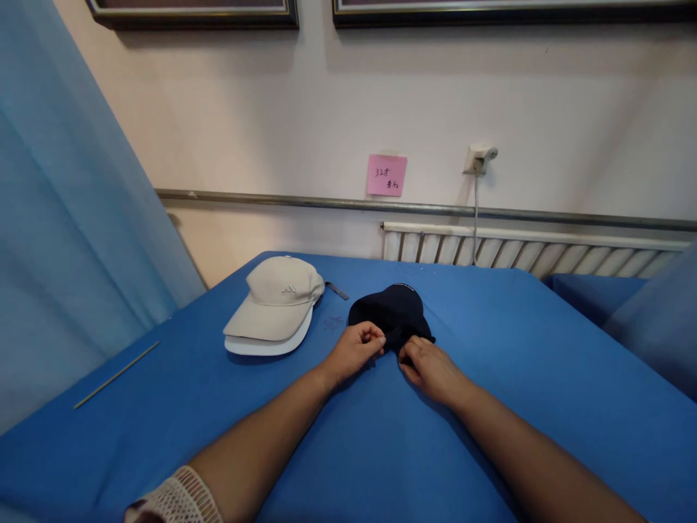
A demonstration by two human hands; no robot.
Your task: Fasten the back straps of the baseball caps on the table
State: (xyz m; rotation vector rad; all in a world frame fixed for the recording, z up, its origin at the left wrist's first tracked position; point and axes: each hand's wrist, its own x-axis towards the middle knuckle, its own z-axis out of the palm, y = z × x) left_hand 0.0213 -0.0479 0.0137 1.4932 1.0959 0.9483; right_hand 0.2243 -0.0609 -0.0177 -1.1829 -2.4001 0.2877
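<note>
**Two hands met at the near edge of a dark cap**

A broad bench covered in smooth blue cloth carried everything. On its left side, a beige fabric baseball cap lay over a white curved brim, well apart from the work. Near the middle, just right of that pair, sat a soft dark navy fabric cap, its near edge bunched towards the person. The left hand pinched this edge between thumb and fingertips. The right hand touched the same edge with fingers curled; whether it gripped the fabric, the view did not show. Handling so limp an edge probably called for light pinches set close together, an even pull from both sides and the crown resting on the cloth, since an uneven tug could twist the fabric or slide the cap.
</note>
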